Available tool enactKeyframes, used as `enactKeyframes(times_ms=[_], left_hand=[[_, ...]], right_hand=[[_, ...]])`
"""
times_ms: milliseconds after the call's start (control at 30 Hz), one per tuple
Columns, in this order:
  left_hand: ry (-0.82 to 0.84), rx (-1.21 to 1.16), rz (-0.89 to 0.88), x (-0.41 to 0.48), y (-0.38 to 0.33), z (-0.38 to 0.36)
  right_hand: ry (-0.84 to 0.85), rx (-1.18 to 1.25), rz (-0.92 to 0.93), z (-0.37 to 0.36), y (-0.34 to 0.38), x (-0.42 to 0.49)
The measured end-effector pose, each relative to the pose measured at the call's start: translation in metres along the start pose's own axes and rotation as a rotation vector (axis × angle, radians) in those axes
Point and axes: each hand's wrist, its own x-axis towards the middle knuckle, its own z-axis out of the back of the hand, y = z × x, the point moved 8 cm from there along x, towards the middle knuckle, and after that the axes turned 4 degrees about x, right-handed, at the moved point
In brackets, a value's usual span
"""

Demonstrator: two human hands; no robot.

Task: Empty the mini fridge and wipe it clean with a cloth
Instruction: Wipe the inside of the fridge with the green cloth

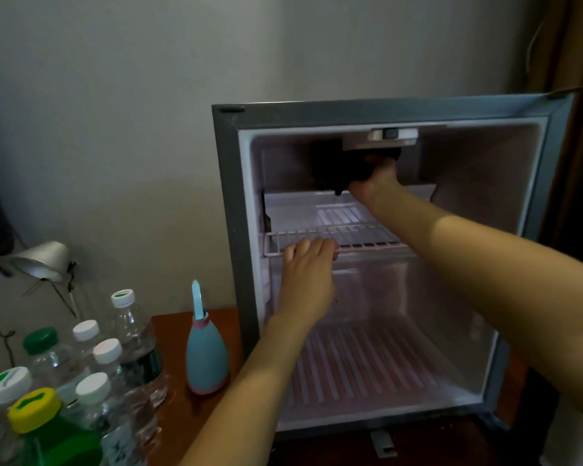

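Fridge emptied, wiping under way.
The mini fridge holds only its wire shelf, and bottles stand left of it. The right hand clutches the dark cloth high at its back. The left hand curls its fingers over the shelf's front rail. The lower part probably awaits wiping.

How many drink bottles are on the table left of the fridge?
7, clustered at lower left: tall bottle, white caps, green cap, green-white cap, yellow cap. More may be hidden.
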Motion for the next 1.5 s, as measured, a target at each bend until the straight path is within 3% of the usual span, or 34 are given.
enactKeyframes(times_ms=[133,400,700,867,1067,1267,1500], left_hand=[[-0.007,0.004,-0.008,0.000,0.001,0.000],[0.013,0.028,-0.006,0.002,0.001,0.002],[-0.013,0.026,0.002,0.002,0.003,-0.001],[-0.028,0.015,-0.011,0.003,0.003,-0.001],[-0.019,0.023,-0.049,0.003,0.005,-0.004],[0.000,0.061,-0.049,0.003,0.004,-0.004],[0.052,0.067,-0.008,0.006,0.003,-0.002]], right_hand=[[0.028,0.181,-0.072,-0.006,-0.002,-0.010],[-0.035,0.031,-0.141,0.011,0.012,-0.038],[-0.070,0.017,0.001,0.052,0.065,-0.027],[-0.081,-0.068,0.077,0.039,0.069,-0.008],[-0.148,-0.084,0.046,0.043,0.072,-0.002],[-0.106,-0.089,0.009,0.041,0.088,-0.054],[-0.217,-0.149,-0.007,0.040,0.110,-0.113]])
